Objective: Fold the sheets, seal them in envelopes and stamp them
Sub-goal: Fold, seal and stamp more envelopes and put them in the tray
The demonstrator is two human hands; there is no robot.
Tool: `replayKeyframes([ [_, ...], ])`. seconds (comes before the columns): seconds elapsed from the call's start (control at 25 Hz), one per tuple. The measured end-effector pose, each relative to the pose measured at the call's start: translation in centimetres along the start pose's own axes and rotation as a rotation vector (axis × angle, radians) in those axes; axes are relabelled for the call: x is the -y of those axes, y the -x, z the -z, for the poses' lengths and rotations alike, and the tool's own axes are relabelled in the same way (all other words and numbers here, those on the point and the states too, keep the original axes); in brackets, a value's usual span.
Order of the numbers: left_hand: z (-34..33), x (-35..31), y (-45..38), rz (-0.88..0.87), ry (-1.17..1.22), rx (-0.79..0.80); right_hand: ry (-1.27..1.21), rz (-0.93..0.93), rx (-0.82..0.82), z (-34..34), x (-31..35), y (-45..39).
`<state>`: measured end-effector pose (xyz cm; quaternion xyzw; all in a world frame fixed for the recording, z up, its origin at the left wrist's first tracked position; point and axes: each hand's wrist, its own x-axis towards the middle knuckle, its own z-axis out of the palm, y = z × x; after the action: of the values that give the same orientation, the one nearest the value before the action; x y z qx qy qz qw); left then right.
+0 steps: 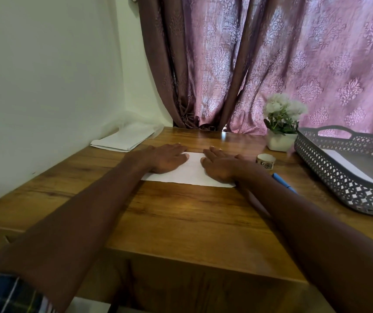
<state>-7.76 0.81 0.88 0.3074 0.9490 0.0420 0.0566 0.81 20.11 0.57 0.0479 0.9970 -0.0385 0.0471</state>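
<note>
A white folded sheet (192, 170) lies flat in the middle of the wooden table (181, 213). My left hand (167, 160) presses flat on its left part, fingers straight. On the sheet's right part my right hand (220, 164) lies flat too. A stack of white envelopes (122, 137) sits at the far left by the wall. A small roll of stamps (265, 161) stands to the right of my right hand. More white paper (348, 163) lies in the grey basket (330, 172) at the right.
A blue pen (284, 182) lies between my right forearm and the basket. A white pot of white flowers (281, 125) stands at the back right. A purple curtain (271, 64) hangs behind the table, and a wall borders it on the left.
</note>
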Motion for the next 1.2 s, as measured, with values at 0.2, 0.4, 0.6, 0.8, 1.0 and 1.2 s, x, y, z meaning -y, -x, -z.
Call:
replayKeyframes([
  [0.2, 0.0, 1.3, -1.0, 0.053, 0.001, 0.033, -0.027, -0.015, -0.006, -0.2, -0.5, -0.1],
  [0.4, 0.7, 3.1, -0.5, -0.007, 0.11, -0.003, -0.023, 0.005, -0.059, -0.3, -0.6, -0.4],
  [0.6, 0.7, 4.7, -1.0, 0.013, 0.098, -0.253, -0.074, 0.042, -0.302, 0.2, -2.7, -1.3],
  [0.8, 0.7, 4.5, -1.0, 0.025, 0.105, -0.263, -0.154, 0.03, -0.343, 0.6, -3.0, -1.9],
  [1.0, 1.2, 4.3, -0.6, 0.039, 0.124, -0.215, -0.2, 0.075, -0.37, 0.8, -2.6, -1.7],
  [1.2, 1.8, 3.7, 0.2, 0.009, 0.309, -0.234, -0.255, 0.09, -0.434, 1.1, -2.4, -1.2],
])
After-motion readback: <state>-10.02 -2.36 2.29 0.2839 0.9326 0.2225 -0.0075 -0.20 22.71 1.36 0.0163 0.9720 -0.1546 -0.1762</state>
